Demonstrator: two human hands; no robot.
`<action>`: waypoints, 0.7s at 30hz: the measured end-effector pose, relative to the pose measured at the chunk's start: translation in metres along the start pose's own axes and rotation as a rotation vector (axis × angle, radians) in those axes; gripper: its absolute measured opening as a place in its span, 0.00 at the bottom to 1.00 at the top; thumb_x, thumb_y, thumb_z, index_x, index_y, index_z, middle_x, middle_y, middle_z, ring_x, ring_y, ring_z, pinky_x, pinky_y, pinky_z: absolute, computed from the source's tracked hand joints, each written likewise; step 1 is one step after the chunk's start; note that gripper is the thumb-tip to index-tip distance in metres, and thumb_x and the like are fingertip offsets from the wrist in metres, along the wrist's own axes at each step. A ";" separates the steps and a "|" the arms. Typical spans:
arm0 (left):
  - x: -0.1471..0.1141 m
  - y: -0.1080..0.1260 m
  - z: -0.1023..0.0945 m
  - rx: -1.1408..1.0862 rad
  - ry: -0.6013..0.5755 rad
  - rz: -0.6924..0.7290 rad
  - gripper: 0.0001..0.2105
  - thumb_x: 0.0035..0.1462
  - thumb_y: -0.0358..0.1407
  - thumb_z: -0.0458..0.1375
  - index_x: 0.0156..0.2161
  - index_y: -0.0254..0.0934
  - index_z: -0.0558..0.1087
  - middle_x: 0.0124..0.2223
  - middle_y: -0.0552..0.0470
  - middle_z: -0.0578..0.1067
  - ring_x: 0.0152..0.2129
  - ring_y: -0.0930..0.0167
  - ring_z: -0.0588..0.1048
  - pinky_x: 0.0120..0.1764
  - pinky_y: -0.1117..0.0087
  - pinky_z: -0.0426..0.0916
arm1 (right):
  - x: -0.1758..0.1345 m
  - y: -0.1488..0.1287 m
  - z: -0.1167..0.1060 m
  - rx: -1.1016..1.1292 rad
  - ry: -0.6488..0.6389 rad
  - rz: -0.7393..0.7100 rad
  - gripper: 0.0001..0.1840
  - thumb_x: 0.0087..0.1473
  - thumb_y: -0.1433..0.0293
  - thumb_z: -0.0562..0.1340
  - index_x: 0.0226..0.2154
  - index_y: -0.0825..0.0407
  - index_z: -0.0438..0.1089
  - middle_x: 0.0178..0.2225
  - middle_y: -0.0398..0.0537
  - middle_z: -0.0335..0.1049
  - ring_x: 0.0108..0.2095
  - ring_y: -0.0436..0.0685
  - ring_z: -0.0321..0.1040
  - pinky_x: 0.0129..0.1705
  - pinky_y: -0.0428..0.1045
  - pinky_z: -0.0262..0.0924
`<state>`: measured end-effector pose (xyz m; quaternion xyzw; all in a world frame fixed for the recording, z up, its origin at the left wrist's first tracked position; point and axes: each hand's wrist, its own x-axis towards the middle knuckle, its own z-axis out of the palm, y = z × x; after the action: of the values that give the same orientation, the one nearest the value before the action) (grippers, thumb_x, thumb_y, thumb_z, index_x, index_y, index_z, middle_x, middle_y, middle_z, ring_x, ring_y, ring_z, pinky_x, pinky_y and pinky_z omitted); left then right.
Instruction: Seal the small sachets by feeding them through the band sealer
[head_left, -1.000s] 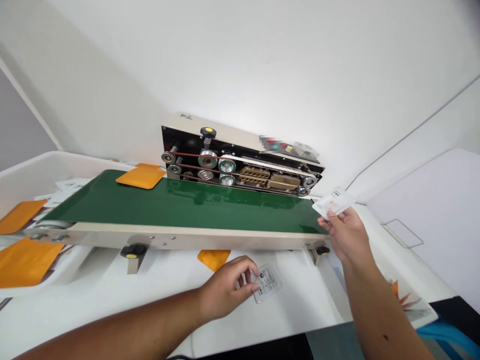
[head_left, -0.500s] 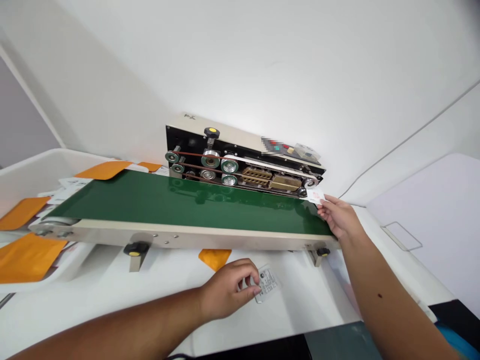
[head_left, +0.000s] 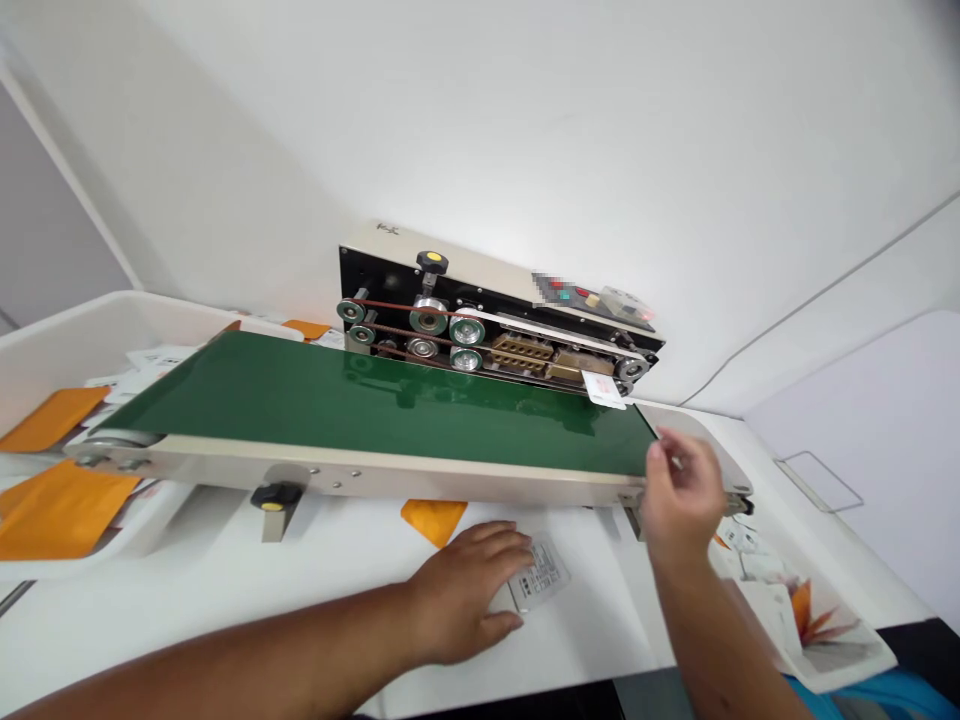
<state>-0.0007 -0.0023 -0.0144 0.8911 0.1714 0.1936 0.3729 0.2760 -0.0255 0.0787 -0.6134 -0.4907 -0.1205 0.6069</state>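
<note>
A white sachet (head_left: 602, 390) with red print sits at the right-hand intake of a band sealer (head_left: 495, 310), its edge at the belts and its body over the green conveyor belt (head_left: 390, 410). My right hand (head_left: 686, 490), slightly blurred, hovers by the belt's right end with fingers loosely curled and nothing visible in them. On the white table, a clear flat packet (head_left: 544, 575) with black print lies under the fingertips of my left hand (head_left: 476, 590). That hand is open, thumb apart from the fingers.
At the left, a white bin (head_left: 52, 335) holds orange pouches (head_left: 67, 510) and white sachets. Another white bin (head_left: 847, 650) with sachets stands at the right. Part of an orange pouch (head_left: 435, 520) shows beneath the conveyor. Black knobs (head_left: 276, 496) stick out from the conveyor's front.
My right hand has let go of the white sachet and drawn back toward me. The sachet has moved left into the sealer. My left hand's fingers have spread over the clear packet.
</note>
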 end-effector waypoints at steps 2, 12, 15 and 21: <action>-0.002 -0.003 0.003 0.078 -0.102 0.018 0.34 0.55 0.41 0.68 0.65 0.42 0.65 0.70 0.41 0.62 0.68 0.47 0.56 0.68 0.42 0.49 | -0.041 -0.004 -0.002 0.039 -0.195 -0.197 0.12 0.58 0.70 0.64 0.46 0.48 0.77 0.38 0.52 0.74 0.38 0.60 0.71 0.39 0.54 0.68; 0.003 0.004 0.000 0.127 -0.095 -0.011 0.24 0.55 0.36 0.69 0.57 0.46 0.71 0.59 0.49 0.75 0.61 0.57 0.67 0.70 0.47 0.46 | -0.091 0.011 0.019 0.154 -1.169 -0.200 0.37 0.57 0.50 0.66 0.64 0.46 0.64 0.57 0.57 0.68 0.56 0.68 0.65 0.58 0.62 0.62; 0.003 0.006 -0.001 0.130 -0.080 -0.035 0.30 0.52 0.39 0.71 0.60 0.46 0.69 0.61 0.47 0.72 0.62 0.54 0.66 0.69 0.46 0.47 | -0.092 0.009 0.017 0.279 -1.233 -0.145 0.46 0.54 0.41 0.64 0.67 0.46 0.60 0.61 0.59 0.64 0.60 0.70 0.60 0.63 0.63 0.57; 0.003 0.008 -0.006 0.095 -0.125 0.025 0.39 0.49 0.42 0.72 0.65 0.47 0.65 0.67 0.45 0.66 0.64 0.49 0.62 0.67 0.47 0.54 | -0.097 -0.004 0.017 0.584 -1.311 0.081 0.46 0.59 0.38 0.54 0.70 0.46 0.53 0.67 0.58 0.54 0.67 0.69 0.52 0.68 0.62 0.48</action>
<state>0.0002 -0.0025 -0.0035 0.9203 0.1454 0.1337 0.3377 0.2182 -0.0559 0.0048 -0.3899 -0.7435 0.4314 0.3304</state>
